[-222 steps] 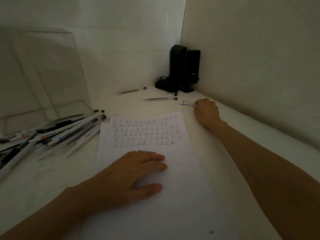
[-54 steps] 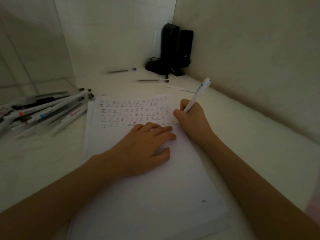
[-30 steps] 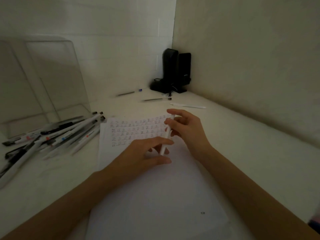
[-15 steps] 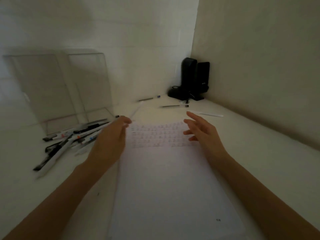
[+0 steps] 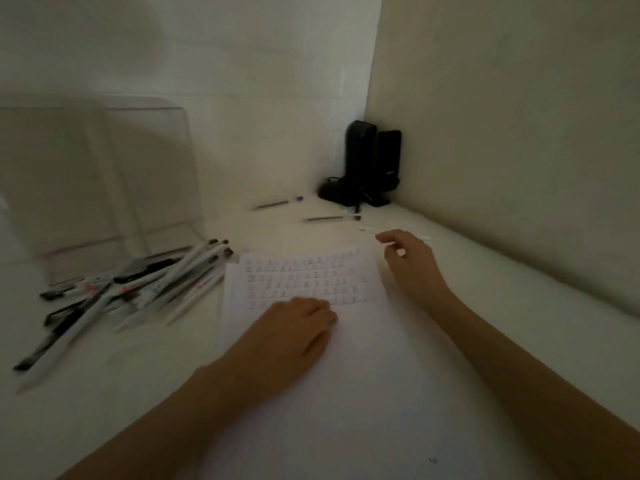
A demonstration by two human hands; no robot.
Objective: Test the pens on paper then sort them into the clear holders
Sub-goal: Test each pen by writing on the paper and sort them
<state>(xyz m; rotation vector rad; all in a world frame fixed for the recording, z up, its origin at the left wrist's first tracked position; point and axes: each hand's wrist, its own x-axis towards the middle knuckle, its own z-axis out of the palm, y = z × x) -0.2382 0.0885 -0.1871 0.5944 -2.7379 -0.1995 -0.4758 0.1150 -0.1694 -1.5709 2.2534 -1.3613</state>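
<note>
A white sheet of paper (image 5: 311, 393) lies in front of me, with rows of small test marks across its top. My left hand (image 5: 294, 329) rests flat on it just below the marks and holds nothing. My right hand (image 5: 412, 263) reaches past the paper's top right corner. Its thumb and forefinger are apart, over the middle of a white pen (image 5: 367, 229) lying on the table. A pile of several pens (image 5: 145, 289) lies to the left of the paper. The clear holders (image 5: 104, 188) stand behind that pile.
Two dark pens (image 5: 273, 204) (image 5: 332, 218) lie on the table behind the paper. Black speakers (image 5: 372, 164) with a cable stand in the back corner. Walls close the table at the back and the right.
My left hand took the tested pen from my right hand and carried it left to the pile; it is back flat on the paper. My right hand has reached out to the white pen.
</note>
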